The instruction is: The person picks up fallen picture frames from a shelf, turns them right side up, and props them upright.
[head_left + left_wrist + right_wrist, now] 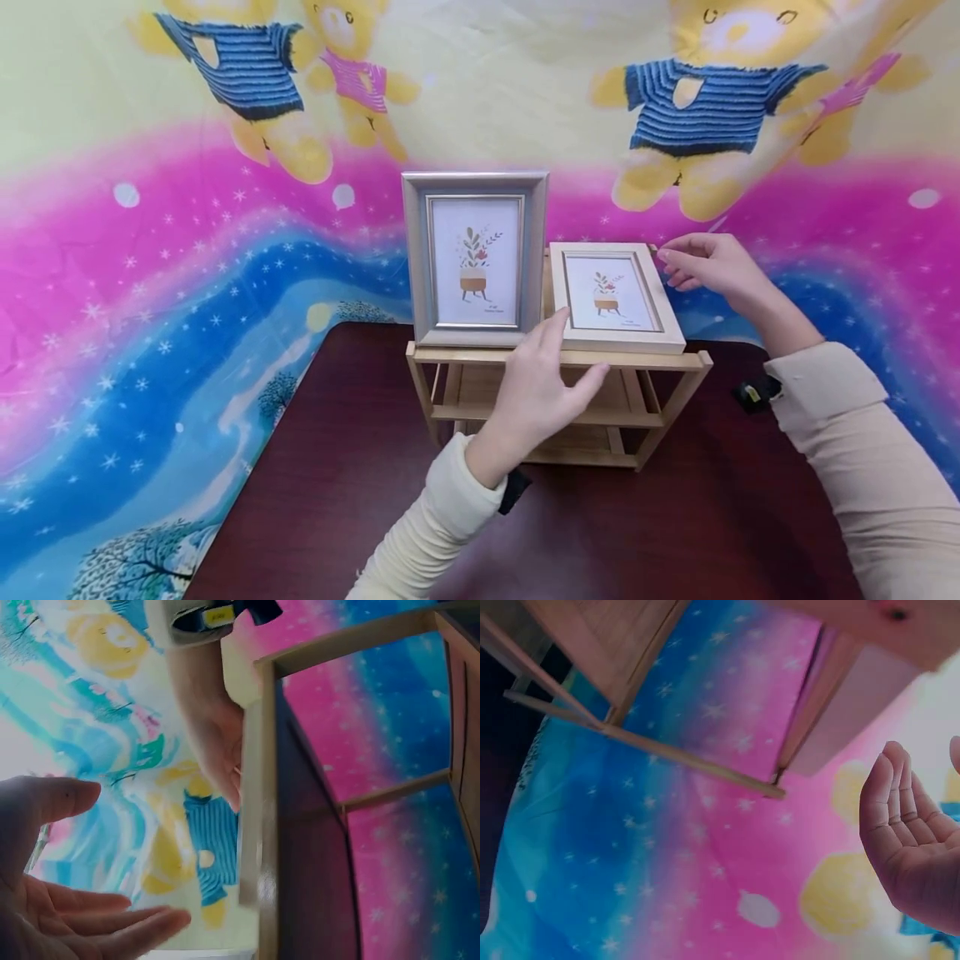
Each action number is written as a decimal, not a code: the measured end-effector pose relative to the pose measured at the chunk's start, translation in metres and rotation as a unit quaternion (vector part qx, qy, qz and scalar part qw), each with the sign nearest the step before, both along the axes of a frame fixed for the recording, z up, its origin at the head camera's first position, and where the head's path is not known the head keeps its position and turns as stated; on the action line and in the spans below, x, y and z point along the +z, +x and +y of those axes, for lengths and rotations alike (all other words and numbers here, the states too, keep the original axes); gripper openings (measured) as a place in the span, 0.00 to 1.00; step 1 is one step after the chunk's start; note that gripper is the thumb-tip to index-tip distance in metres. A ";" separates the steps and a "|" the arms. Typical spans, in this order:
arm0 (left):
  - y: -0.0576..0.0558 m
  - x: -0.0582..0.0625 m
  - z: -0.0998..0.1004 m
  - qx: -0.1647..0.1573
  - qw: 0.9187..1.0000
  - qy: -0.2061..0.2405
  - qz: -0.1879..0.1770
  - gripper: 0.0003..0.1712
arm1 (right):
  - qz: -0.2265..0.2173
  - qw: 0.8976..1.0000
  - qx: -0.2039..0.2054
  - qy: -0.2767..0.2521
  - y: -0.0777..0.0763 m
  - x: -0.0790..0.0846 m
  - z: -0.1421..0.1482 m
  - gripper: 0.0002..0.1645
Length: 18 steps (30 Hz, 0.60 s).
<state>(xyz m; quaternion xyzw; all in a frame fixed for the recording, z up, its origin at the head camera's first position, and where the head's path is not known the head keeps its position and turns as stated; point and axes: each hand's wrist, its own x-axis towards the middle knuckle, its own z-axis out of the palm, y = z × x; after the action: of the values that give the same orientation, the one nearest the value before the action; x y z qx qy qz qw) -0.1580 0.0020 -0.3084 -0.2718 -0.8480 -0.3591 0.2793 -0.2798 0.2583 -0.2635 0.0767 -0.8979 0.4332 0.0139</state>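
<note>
A silver-grey picture frame stands upright on the left of the top of a small wooden rack. Beside it, a pale wood picture frame lies face up on the same top. Both show a potted-plant print. My left hand hovers in front of the rack, fingers spread, with nothing in it; the left wrist view shows these fingers apart from the rack. At the pale frame's right side is my right hand, its fingers loosely bent. Its palm holds nothing in the right wrist view.
The rack stands on a dark reddish-brown table and has lower shelves. A cloth backdrop with bears, snowflakes and trees hangs close behind. Black straps with small devices sit at both wrists.
</note>
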 end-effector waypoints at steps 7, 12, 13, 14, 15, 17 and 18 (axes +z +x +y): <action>-0.008 -0.004 0.026 0.076 0.994 -0.071 -0.031 0.44 | -0.021 1.000 -0.021 0.005 -0.019 -0.011 0.002 0.41; -0.018 -0.009 0.040 0.127 0.986 -0.100 -0.045 0.47 | -0.044 0.998 -0.040 0.019 -0.027 -0.019 0.004 0.46; -0.020 -0.010 0.042 0.138 0.984 -0.105 -0.047 0.47 | -0.049 0.998 -0.042 0.021 -0.028 -0.020 0.004 0.46; -0.022 -0.011 0.043 0.148 0.982 -0.106 -0.052 0.48 | -0.053 0.997 -0.042 0.022 -0.029 -0.022 0.005 0.47; -0.024 -0.011 0.045 0.157 0.980 -0.106 -0.058 0.48 | -0.058 0.997 -0.040 0.022 -0.030 -0.023 0.005 0.47; -0.026 -0.012 0.047 0.168 0.977 -0.104 -0.077 0.50 | -0.069 0.997 -0.035 0.024 -0.032 -0.026 0.006 0.47; -0.027 -0.012 0.048 0.171 0.976 -0.101 -0.087 0.50 | -0.074 0.997 -0.032 0.022 -0.033 -0.027 0.006 0.47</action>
<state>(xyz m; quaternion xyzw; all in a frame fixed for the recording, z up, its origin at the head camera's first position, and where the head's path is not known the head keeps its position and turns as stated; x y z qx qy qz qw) -0.1853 0.0499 -0.3199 -0.1172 -0.9351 -0.2405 0.2325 -0.3127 0.2645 -0.2902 0.0162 -0.9077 0.4174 -0.0406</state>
